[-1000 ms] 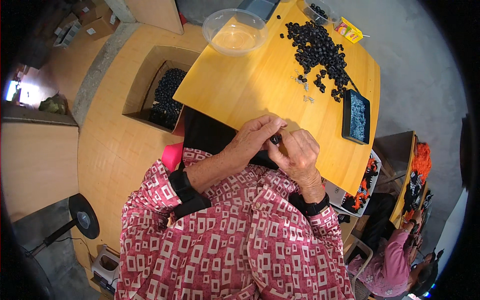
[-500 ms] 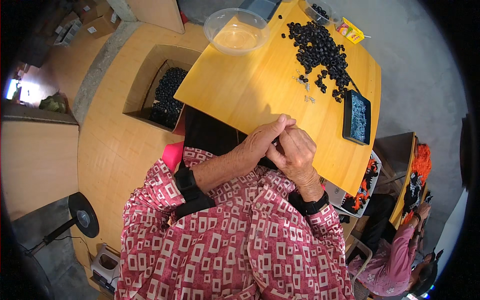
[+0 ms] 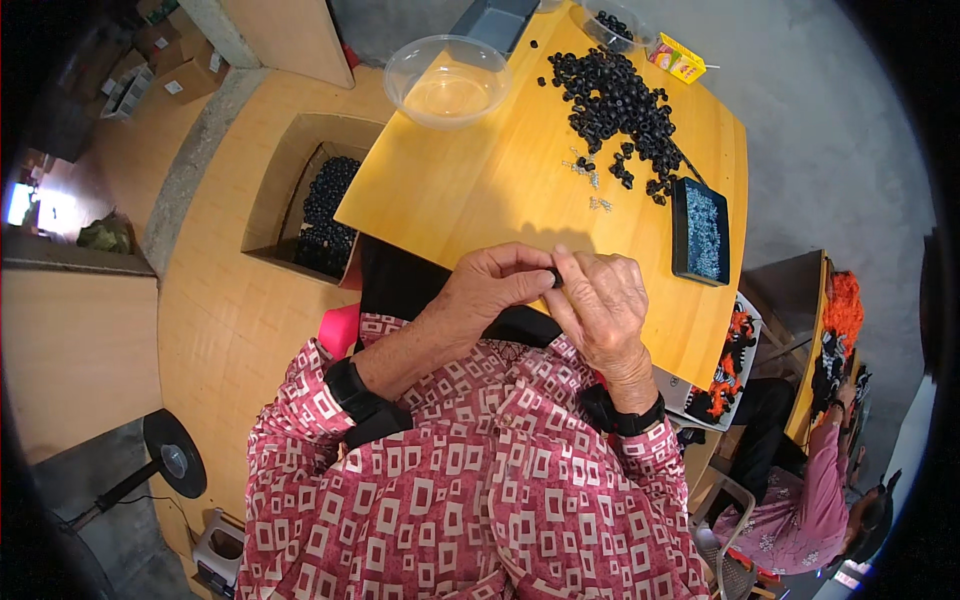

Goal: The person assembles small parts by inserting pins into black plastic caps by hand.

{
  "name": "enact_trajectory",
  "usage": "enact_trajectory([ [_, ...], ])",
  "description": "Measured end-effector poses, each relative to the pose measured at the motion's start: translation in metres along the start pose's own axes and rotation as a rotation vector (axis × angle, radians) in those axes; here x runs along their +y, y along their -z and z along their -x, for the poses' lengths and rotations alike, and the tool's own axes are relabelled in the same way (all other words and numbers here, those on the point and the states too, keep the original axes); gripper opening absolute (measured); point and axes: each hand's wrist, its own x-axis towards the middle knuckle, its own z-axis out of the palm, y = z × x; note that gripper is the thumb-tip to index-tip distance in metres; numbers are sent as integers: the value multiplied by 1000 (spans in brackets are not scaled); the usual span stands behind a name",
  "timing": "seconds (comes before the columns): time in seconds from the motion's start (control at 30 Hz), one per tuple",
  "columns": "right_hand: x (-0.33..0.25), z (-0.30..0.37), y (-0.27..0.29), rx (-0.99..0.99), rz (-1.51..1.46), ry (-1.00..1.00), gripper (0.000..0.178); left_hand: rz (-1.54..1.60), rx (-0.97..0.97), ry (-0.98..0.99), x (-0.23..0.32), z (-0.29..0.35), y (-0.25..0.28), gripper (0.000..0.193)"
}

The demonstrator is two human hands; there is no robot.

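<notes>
A small black round part (image 3: 556,278) is pinched between the thumb and fingers of my left hand (image 3: 490,288), just over the table's near edge. My right hand (image 3: 607,303) meets it from the other side, fingers bent against the same part; whether it holds a second small piece is hidden. Beyond my hands lies a pile of black round parts (image 3: 620,110) on the yellow wooden table (image 3: 440,200). Small silvery metal pieces (image 3: 598,203) are scattered near the pile. To the right, a black tray (image 3: 700,232) holds many more small metal pieces.
A clear plastic bowl (image 3: 447,82) stands at the table's far left, beside a grey tray (image 3: 492,22). A cardboard box (image 3: 275,200) of black parts sits left of the table. At lower right, a co-worker (image 3: 800,500) sits near orange and black items (image 3: 842,305).
My hands have come slightly apart and turned, so the black part now shows between them. My view has shifted a little. The co-worker's arm has moved.
</notes>
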Motion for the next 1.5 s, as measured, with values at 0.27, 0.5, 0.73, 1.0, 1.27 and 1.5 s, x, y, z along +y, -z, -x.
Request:
enact_trajectory([
  [0.27, -9, 10, 4, 26, -442, -412, 32, 7, -12, 27, 6, 4, -2, 20],
  [0.5, -10, 11, 6, 34, -513, -478, 24, 146, 42, 98, 7, 5, -6, 22],
  [0.73, -7, 18, 7, -34, -789, -625, 19, 35, -36, 179, 8, 6, -2, 28],
  [1.0, -3, 23, 2, -1, -811, -688, 17, -56, -8, 160, 12, 6, -6, 29],
  [1.27, -3, 21, 6, 43, -838, -659, 18, -161, -18, 29, 15, 7, -11, 25],
  [1.5, 0, 9, 29, 138, -765, -597, 16, -173, -110, -115, 25, -3, -31, 23],
])
